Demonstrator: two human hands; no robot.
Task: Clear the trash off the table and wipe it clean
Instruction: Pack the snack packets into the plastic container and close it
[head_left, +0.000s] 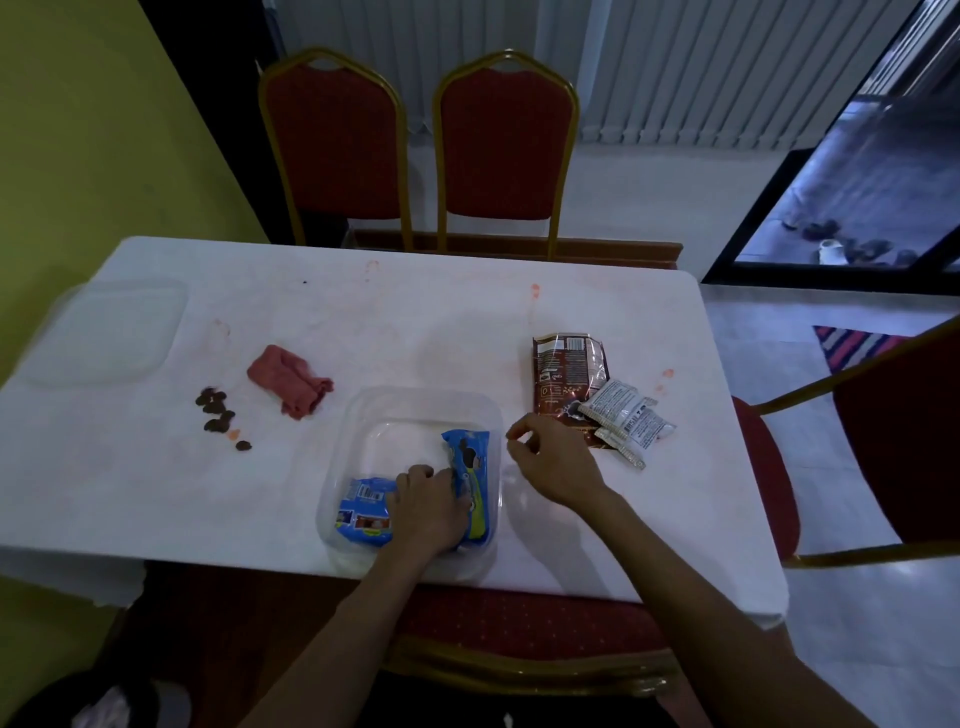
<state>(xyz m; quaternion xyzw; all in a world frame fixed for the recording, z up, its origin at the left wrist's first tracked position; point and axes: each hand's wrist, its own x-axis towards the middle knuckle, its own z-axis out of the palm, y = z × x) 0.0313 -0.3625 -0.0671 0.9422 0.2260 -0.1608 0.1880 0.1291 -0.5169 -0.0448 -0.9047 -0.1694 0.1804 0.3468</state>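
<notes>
Crinkled blue wrappers in clear plastic tub

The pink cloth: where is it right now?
The pink cloth lies on the table's left half, between dark crumbs and the clear container.

table covered in matt white cloth, faintly stained reddish. clear plastic container, smooth, glossy at the rim; a matching clear plastic lid far left. blue wrappers inside it: shiny printed film. brown packet glossy foil-like; white sachets crinkled. pink rag soft, matt cloth. chairs: red textured fabric, gold-finished metal frames
</notes>
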